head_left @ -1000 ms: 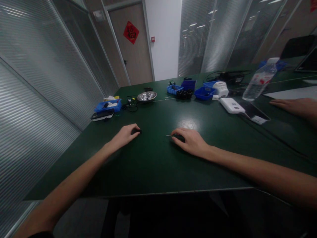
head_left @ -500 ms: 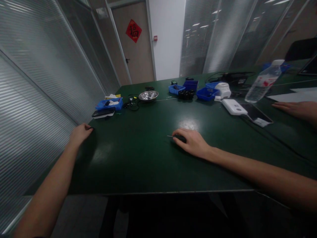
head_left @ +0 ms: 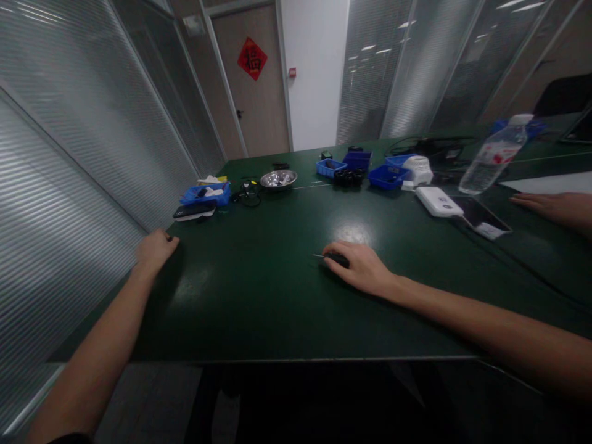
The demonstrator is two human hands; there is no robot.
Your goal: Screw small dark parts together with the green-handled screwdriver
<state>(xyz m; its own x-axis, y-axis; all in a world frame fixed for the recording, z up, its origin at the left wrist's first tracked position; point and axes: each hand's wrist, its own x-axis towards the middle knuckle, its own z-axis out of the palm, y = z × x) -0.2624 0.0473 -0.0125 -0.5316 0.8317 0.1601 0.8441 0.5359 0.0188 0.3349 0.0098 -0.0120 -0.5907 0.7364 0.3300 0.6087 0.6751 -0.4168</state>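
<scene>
My right hand rests on the green table, fingers closed around the black handle of a small screwdriver. Its thin metal shaft points left, close above the tabletop. Near the table's left edge, my left hand is closed, with a small dark object showing between thumb and fingers. Most of that object is hidden, so its kind cannot be made out.
Beyond my left hand lie a black flat case and a blue tray. Farther back are a metal bowl and blue bins. On the right are a white device, a tilted water bottle and another person's hand.
My left hand has turned and shifted slightly right, with the small dark object less exposed. My right hand keeps its grip on the screwdriver in nearly the same spot.
</scene>
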